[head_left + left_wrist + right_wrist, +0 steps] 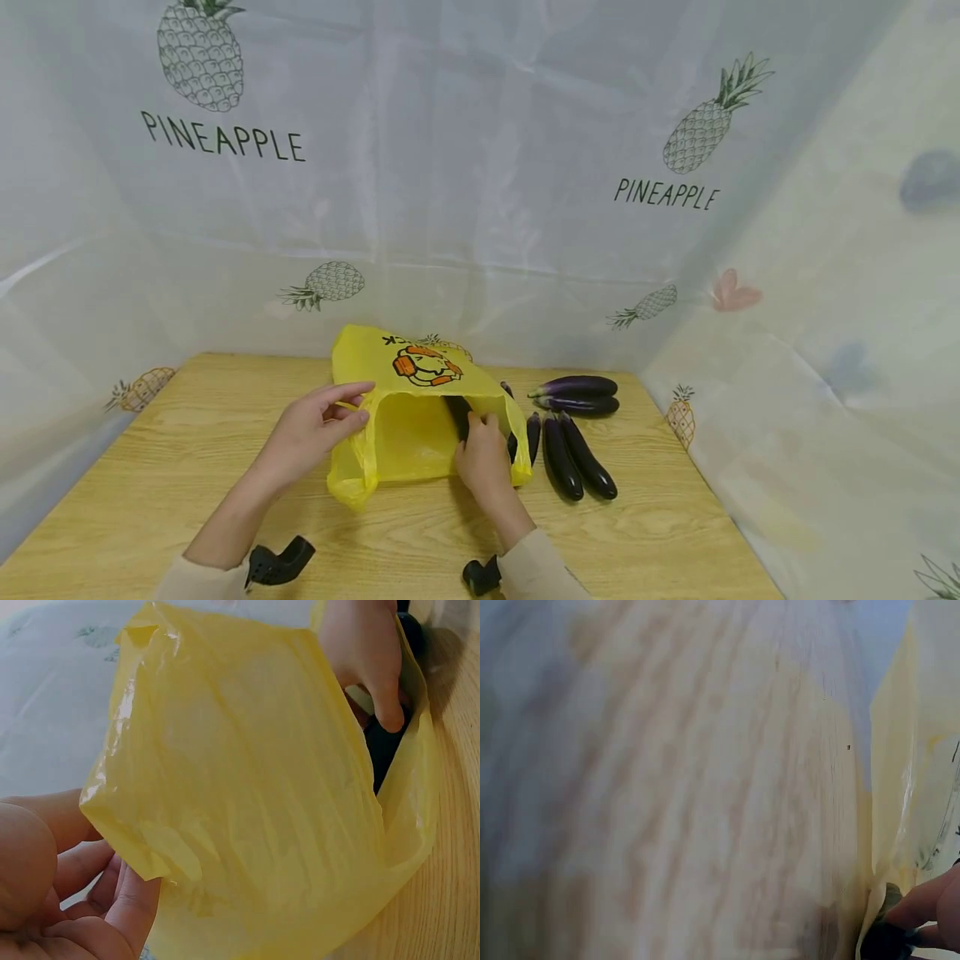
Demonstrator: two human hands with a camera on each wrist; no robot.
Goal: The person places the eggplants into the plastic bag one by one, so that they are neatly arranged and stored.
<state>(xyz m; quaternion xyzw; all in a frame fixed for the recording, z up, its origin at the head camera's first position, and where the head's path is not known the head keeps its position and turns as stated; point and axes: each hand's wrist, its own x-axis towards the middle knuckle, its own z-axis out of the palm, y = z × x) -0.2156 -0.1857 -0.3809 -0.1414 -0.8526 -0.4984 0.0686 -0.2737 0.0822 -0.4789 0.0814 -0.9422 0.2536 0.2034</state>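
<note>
A yellow plastic bag (358, 358) with a cartoon print lies on its side, its mouth facing me. My left hand (306, 433) pinches the left edge of that mouth between thumb and fingers; the left wrist view shows the bag's film (240, 765) stretched up from this hand (71, 877). Inside the opening, my right hand (483, 458) grips a dark eggplant (457, 415) that points away into the bag. Its far part is hidden by the bag's upper side. In the right wrist view, fingers (937, 900) hold the eggplant's dark green stem end (889, 930).
Right of the bag, a pair of eggplants (561, 458) lies lengthwise, with a slimmer one (533, 437) beside the bag. Two more eggplants (581, 386) lie crosswise behind them. Pineapple-print sheeting (480, 167) encloses the wooden table (225, 417) at back and sides.
</note>
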